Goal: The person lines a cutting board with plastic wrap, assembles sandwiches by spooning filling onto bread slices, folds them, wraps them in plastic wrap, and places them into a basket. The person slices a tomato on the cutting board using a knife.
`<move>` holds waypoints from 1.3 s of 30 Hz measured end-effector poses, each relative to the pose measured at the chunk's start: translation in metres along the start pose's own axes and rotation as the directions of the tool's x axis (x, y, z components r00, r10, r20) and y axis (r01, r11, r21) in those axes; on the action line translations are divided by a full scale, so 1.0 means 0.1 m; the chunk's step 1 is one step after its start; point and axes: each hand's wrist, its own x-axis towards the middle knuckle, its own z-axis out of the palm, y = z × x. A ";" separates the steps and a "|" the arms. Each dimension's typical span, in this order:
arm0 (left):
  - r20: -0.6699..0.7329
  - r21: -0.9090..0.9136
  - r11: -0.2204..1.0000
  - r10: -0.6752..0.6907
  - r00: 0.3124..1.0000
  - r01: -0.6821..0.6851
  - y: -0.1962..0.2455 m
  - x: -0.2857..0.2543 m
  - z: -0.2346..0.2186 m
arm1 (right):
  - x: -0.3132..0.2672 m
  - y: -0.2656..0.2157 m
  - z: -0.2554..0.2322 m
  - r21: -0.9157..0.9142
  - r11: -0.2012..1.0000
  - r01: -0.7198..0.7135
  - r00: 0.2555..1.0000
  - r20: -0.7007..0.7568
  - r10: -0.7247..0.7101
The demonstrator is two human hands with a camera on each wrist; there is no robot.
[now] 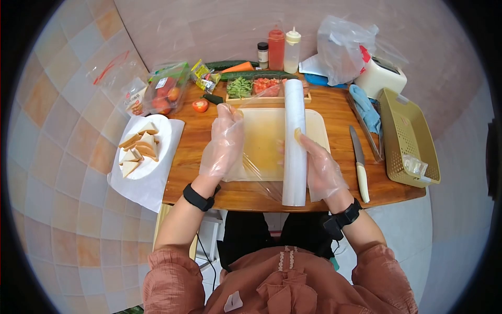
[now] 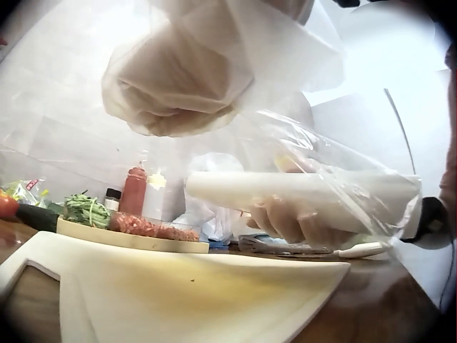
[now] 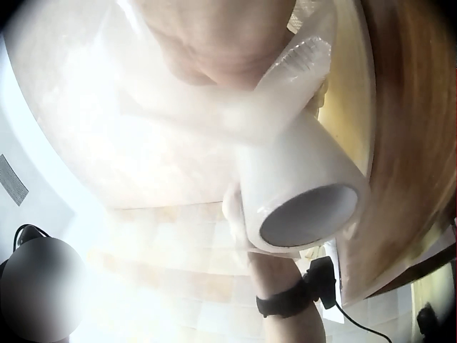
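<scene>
Fingers of the right hand [image 1: 323, 168], in a clear glove, are curled around the white film roll [image 1: 295, 152], which is in the middle of the head view. The left hand [image 1: 225, 144], also gloved, has bent fingers and grips the loose film [image 1: 254, 170], which is stretched from the roll. Under them lies the pale board [image 1: 318, 123]. Above it in the frame is the tray [image 1: 308, 98] with greens and chopped red food. At right are the knife [image 1: 361, 167] and the basket [image 1: 410, 175]; at left, the plate [image 1: 165, 133] carries sandwich pieces [image 1: 147, 149].
</scene>
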 end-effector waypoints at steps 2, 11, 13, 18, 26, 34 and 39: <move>-0.018 -0.029 0.999 -0.029 0.999 0.028 0.05 0.00 -0.06 | 0.00 0.00 0.00 -0.018 1.000 -0.020 1.000 -0.004 0.020; 0.059 -0.292 0.926 -0.230 0.971 0.237 0.06 0.04 -0.16 | 0.00 0.09 -0.06 0.029 1.000 -0.004 0.998 0.060 0.003; 0.047 -0.276 0.940 -0.196 0.980 0.201 0.06 0.02 -0.16 | -0.02 0.08 -0.05 0.019 1.000 -0.017 1.000 0.023 0.016; 0.025 -0.309 0.922 -0.236 0.971 0.232 0.05 0.03 -0.13 | -0.05 0.06 -0.10 -0.010 0.999 -0.042 0.999 -0.011 0.042; 0.036 -0.336 0.921 -0.198 0.980 0.198 0.08 0.01 -0.13 | -0.02 0.13 -0.21 0.077 0.996 -0.047 0.997 -0.063 0.052; 0.088 -0.318 0.926 -0.184 0.979 0.202 0.03 0.03 -0.11 | -0.07 0.06 -0.20 -0.018 0.999 -0.037 0.996 -0.084 0.036; 0.055 -0.395 0.904 -0.150 0.987 0.160 0.00 0.05 -0.09 | -0.09 0.03 -0.25 -0.039 0.999 0.004 1.000 -0.026 -0.005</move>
